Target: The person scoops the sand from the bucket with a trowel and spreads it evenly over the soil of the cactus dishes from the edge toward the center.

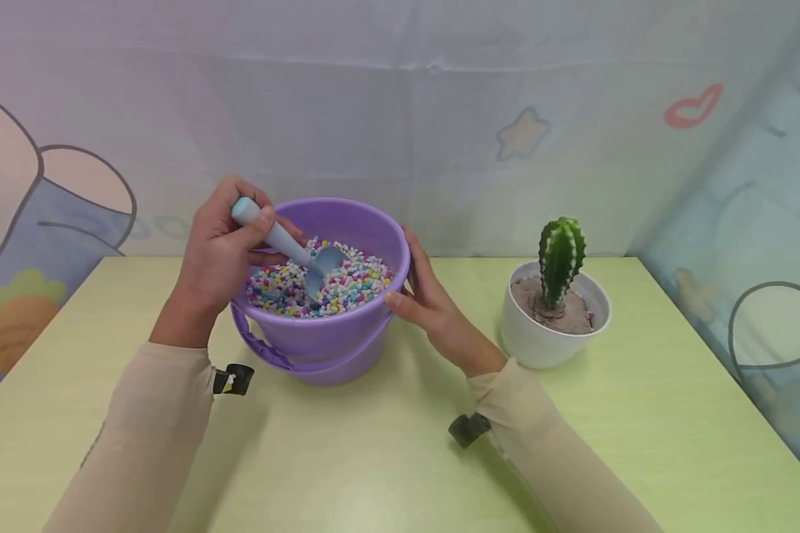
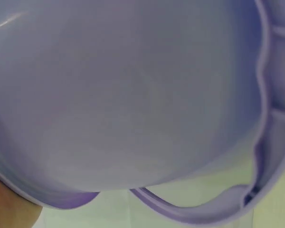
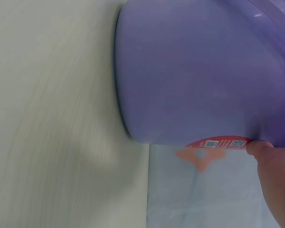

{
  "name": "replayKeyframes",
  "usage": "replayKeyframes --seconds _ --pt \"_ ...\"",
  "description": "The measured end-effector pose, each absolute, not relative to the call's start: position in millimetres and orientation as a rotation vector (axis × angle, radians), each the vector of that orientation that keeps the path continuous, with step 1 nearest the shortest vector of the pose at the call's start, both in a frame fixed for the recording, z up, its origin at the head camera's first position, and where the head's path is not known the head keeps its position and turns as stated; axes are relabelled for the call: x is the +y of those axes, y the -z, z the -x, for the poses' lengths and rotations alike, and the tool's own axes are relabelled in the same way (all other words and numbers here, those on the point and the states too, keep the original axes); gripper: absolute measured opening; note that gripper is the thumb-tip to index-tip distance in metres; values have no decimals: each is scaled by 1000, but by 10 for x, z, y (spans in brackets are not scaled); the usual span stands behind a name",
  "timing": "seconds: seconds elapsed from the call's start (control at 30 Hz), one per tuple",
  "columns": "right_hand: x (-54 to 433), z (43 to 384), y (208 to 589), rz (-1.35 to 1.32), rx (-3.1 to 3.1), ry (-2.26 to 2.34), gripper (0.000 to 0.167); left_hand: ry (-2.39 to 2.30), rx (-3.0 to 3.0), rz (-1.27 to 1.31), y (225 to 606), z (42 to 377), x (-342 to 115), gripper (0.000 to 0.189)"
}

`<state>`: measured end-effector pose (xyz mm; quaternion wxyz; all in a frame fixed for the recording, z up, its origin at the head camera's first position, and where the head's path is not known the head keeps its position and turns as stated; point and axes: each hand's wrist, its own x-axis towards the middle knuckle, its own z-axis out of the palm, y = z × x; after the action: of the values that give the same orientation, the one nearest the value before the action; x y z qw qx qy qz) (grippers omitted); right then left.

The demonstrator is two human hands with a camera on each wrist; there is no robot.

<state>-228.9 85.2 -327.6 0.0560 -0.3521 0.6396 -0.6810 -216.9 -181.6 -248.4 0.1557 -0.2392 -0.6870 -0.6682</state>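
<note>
Well, the head view shows me the left grip point(image 1: 221, 248) clutching a blue scoop point(image 1: 283, 242) in the purple bucket point(image 1: 320, 337) of beads point(image 1: 370, 277) on the counter point(image 1: 347, 459), the right grip point(image 1: 436, 303) clasping it, the left-wrist view mostly bucket, the right-wrist one a red label point(image 3: 221, 142).

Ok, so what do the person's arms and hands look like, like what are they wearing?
The left hand and right hand are bare, without gloves. The left sleeve and right sleeve are long and beige; the left has a thin dark marking, too small to read. A small black fitting sits by each wrist.
</note>
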Motion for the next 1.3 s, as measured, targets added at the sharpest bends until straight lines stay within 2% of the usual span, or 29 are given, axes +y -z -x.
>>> replayKeyframes --seconds 0.2,0.3,0.43,0.67,0.73,0.9,1.0,1.17,1.3 --pt "854 2276 3281 1062 1935 2074 97 1981 -2018 424 2427 2181 -1792 16" --pt "852 2276 3285 1059 1928 2073 98 1940 -2100 387 2405 2201 -1759 16" --pt "850 2276 3285 1048 1927 2064 95 1825 -2235 512 2351 2184 -1713 14" --pt "867 2275 3271 1048 1932 2067 90 1689 -2394 908 2178 2179 -1525 11" --pt "861 2275 3267 1054 1926 2070 88 1729 -2396 847 2200 2188 -1538 11" --pt "839 2273 3282 1059 1924 2068 86 1830 -2416 326 2322 2213 -1635 22" --pt "834 2269 3275 1055 1933 2068 86 1778 -2477 144 2346 2242 -1650 32" --pt "848 2270 3243 1070 1960 2067 86 1719 -2521 171 2325 2255 -1633 31" --pt "882 2261 3242 1071 1944 2075 85 1791 -2447 422 2343 2228 -1627 23"
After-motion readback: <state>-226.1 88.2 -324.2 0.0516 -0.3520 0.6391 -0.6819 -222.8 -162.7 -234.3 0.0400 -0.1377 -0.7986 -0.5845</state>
